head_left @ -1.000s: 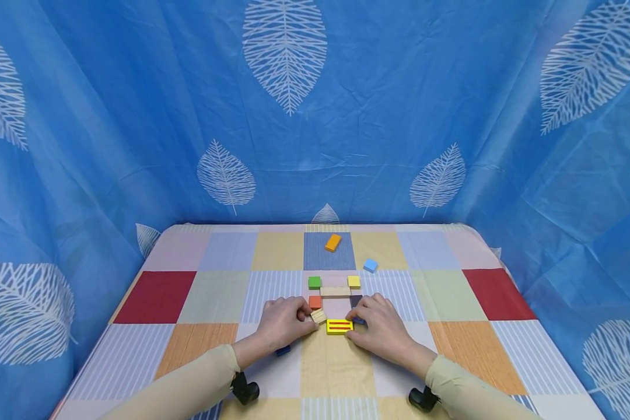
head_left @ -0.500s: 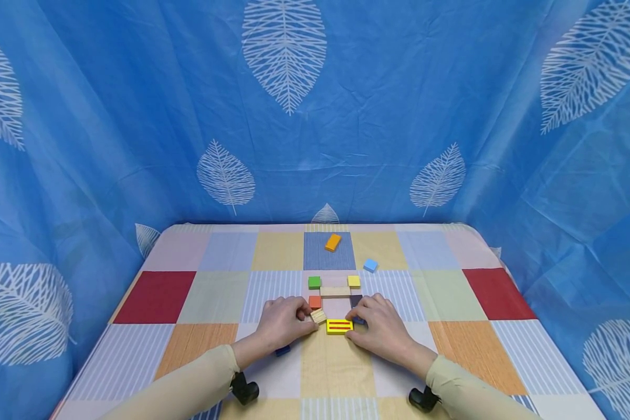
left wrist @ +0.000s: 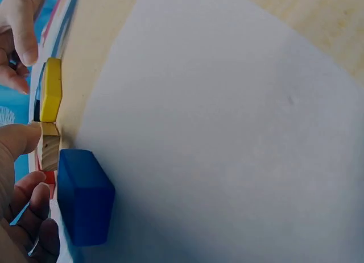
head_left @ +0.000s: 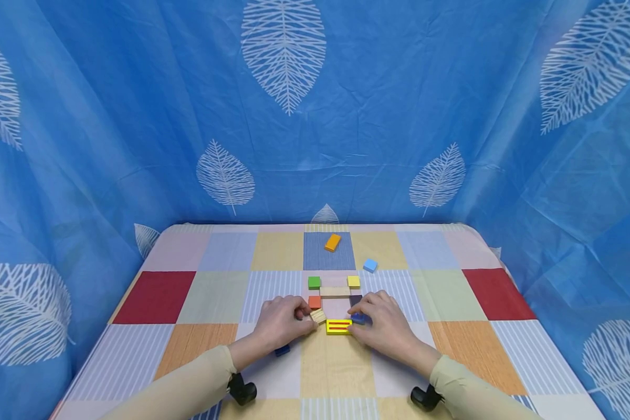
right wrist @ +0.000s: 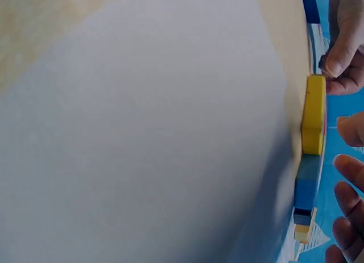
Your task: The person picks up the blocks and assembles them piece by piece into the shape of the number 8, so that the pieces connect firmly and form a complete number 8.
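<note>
Head view, striped yellow block (head_left: 339, 326): laid flat on the patchwork cloth (head_left: 336, 370), between the two hands, at the near end of a group of blocks.
Wooden block (head_left: 318, 317): set askew just at the left end of the striped one.
Left hand (head_left: 282, 321): fingers and thumb are curled in, and the wooden block is pinched between them.
Right hand (head_left: 385, 322): thumb and fingers are held apart beside the striped block's right end; in the right wrist view a gap is seen between them and the blocks, and nothing is gripped.
Blue block (head_left: 358, 319): partly covered by the right hand, just right of the striped block.
Left column: a red block (head_left: 314, 302) is placed nearer, a green block (head_left: 314, 283) farther.
Right column: a dark block (head_left: 356, 300) is placed nearer, a small yellow block (head_left: 353, 282) farther.
Plank (head_left: 335, 293): laid crosswise between the columns.
Navy block (head_left: 282, 350): left lying by the left wrist.
Far cloth: an orange block (head_left: 333, 242) and a light-blue block (head_left: 370, 265) are spread apart.
Curtain (head_left: 357, 116): blue, printed with white leaves.
</note>
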`<action>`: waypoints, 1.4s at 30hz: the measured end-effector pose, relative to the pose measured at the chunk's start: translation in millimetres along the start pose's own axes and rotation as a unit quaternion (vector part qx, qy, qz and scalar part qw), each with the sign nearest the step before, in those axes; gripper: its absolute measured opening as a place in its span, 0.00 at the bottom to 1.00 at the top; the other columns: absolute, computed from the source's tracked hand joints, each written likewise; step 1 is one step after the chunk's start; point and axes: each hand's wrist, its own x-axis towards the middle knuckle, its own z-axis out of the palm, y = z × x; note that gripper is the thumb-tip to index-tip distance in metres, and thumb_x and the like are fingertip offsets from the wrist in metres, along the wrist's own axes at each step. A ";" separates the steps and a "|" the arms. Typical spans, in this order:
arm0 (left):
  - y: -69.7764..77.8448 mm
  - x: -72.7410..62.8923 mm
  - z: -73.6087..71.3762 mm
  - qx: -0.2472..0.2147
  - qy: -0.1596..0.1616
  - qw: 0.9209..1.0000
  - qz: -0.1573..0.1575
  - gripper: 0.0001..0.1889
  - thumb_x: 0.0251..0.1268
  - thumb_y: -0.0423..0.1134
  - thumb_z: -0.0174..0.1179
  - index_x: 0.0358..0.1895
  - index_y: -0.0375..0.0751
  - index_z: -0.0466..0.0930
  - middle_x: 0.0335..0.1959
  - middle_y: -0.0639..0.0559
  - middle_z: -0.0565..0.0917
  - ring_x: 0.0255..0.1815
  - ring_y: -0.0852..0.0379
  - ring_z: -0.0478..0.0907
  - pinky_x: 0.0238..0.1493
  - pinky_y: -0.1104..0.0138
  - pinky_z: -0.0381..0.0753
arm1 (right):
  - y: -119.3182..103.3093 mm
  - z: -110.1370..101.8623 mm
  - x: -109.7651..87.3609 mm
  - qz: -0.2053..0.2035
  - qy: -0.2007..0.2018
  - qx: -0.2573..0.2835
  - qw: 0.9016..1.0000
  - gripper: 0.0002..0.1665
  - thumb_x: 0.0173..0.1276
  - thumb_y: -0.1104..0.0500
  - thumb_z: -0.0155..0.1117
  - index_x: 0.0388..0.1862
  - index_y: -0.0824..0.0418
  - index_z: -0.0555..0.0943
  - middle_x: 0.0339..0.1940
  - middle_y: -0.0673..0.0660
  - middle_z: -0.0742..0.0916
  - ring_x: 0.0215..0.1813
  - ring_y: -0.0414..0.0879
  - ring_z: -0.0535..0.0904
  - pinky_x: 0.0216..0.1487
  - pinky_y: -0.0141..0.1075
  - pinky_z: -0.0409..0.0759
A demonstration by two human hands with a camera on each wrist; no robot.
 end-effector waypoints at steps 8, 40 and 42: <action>-0.1 -3.4 -17.8 0.007 0.014 1.000 -0.008 0.13 0.59 0.55 0.73 0.41 0.54 0.87 0.30 0.63 0.78 0.32 0.59 0.68 0.45 0.53 0.67 | 5.0 -11.7 0.0 0.005 0.028 0.015 0.999 0.13 0.60 0.49 0.79 0.43 0.47 0.88 0.42 0.41 0.82 0.51 0.45 0.73 0.53 0.48 0.71; -28.5 12.8 -50.3 -0.013 0.064 0.997 -0.047 0.20 0.62 0.50 0.73 0.56 0.53 0.86 0.49 0.56 0.84 0.52 0.52 0.77 0.59 0.49 0.69 | 25.4 -33.8 11.8 0.051 0.041 0.025 0.998 0.19 0.62 0.51 0.77 0.51 0.54 0.88 0.52 0.51 0.86 0.59 0.54 0.75 0.61 0.56 0.69; -29.5 15.7 -49.1 -0.013 0.059 0.997 -0.045 0.20 0.62 0.49 0.73 0.57 0.53 0.86 0.49 0.56 0.84 0.52 0.52 0.77 0.59 0.49 0.69 | 26.4 -34.6 13.7 0.061 0.035 0.028 0.997 0.19 0.63 0.51 0.77 0.52 0.53 0.88 0.53 0.51 0.86 0.60 0.54 0.74 0.62 0.56 0.68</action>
